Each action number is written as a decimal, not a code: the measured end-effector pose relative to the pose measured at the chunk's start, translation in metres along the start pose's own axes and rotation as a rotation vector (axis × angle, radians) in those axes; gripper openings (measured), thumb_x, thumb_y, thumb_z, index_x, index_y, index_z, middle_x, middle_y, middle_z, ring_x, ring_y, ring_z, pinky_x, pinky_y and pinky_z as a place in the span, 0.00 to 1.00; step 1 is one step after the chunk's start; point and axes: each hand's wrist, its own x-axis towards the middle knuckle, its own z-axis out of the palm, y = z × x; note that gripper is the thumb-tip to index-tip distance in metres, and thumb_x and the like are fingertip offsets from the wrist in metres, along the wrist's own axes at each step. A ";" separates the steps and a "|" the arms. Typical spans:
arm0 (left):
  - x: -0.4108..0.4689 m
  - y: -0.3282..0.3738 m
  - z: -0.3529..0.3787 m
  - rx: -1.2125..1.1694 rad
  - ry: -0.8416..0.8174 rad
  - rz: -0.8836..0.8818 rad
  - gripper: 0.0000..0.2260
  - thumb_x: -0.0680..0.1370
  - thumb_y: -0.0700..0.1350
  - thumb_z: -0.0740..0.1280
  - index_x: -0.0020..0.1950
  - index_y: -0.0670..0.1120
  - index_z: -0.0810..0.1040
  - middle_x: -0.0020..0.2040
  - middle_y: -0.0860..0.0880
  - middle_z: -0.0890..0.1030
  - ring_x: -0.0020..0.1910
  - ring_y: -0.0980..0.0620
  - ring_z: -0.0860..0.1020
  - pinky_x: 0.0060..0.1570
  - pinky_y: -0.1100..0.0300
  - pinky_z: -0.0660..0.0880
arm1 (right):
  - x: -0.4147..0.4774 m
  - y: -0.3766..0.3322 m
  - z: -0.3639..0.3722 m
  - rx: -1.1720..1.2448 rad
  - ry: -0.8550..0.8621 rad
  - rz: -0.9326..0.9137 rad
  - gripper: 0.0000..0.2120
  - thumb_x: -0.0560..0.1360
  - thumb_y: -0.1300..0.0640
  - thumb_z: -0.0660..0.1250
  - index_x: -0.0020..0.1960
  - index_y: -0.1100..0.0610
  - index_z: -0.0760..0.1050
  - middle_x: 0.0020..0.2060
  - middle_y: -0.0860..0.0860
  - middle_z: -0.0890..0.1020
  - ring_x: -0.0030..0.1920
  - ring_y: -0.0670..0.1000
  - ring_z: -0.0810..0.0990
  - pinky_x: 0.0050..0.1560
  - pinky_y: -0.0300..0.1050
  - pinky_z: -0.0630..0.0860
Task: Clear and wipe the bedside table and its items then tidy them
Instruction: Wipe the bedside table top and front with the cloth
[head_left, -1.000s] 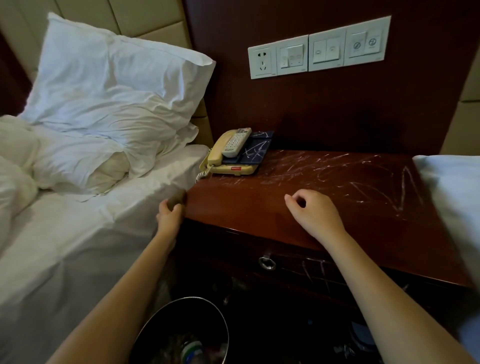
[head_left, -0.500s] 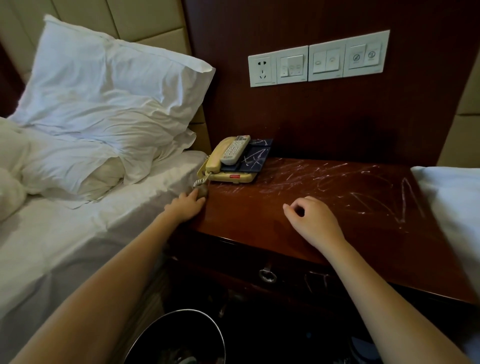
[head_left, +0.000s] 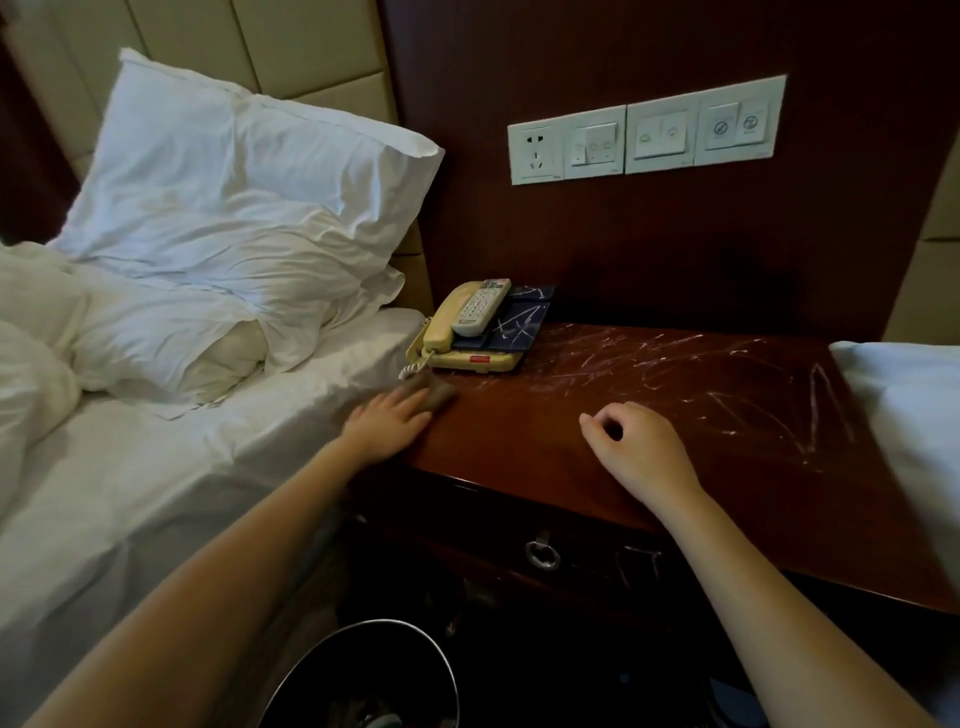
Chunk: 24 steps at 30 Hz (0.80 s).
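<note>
Left hand (head_left: 387, 423): flat, fingers straight, pressing the brown cloth (head_left: 436, 392) at the tabletop's (head_left: 675, 467) 9 o'clock edge, beside the bed (head_left: 182, 467).
Bin (head_left: 374, 675): on the floor below the front edge; I judge anything knocked off could drop in.
Cord (head_left: 413, 369): coiled just beside the cloth at its 12 o'clock; a forward push could snag it and drag the telephone.
Telephone (head_left: 467, 348): in the 10 o'clock corner, in the cloth's way.
Remote (head_left: 480, 306): lies loose on the telephone; a bump could slide it off.
Right hand (head_left: 631, 447): curled in a loose fist on the tabletop at 6 o'clock, nothing seen in it; it blocks a sweep rightward.
Streaks (head_left: 727, 374): white, from 12 to 3 o'clock, not yet wiped.
</note>
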 end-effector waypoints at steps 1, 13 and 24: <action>0.001 -0.018 0.001 -0.065 0.010 -0.044 0.23 0.80 0.60 0.50 0.76 0.59 0.54 0.78 0.49 0.53 0.75 0.43 0.56 0.73 0.44 0.53 | 0.001 0.000 0.001 -0.014 -0.001 0.002 0.14 0.77 0.44 0.61 0.40 0.52 0.76 0.41 0.46 0.76 0.46 0.47 0.75 0.46 0.47 0.74; -0.079 0.018 0.032 -0.092 0.215 -0.013 0.21 0.82 0.57 0.45 0.75 0.60 0.52 0.78 0.50 0.52 0.77 0.48 0.47 0.72 0.42 0.40 | -0.007 -0.010 -0.007 0.092 0.065 -0.080 0.11 0.78 0.47 0.60 0.43 0.52 0.76 0.42 0.45 0.79 0.44 0.45 0.77 0.42 0.42 0.74; -0.122 0.263 0.043 0.022 -0.090 0.541 0.22 0.82 0.55 0.42 0.77 0.56 0.51 0.78 0.49 0.47 0.77 0.46 0.44 0.72 0.45 0.40 | -0.022 0.015 -0.084 0.032 0.181 0.036 0.12 0.81 0.57 0.56 0.55 0.57 0.77 0.50 0.50 0.79 0.48 0.45 0.74 0.48 0.38 0.67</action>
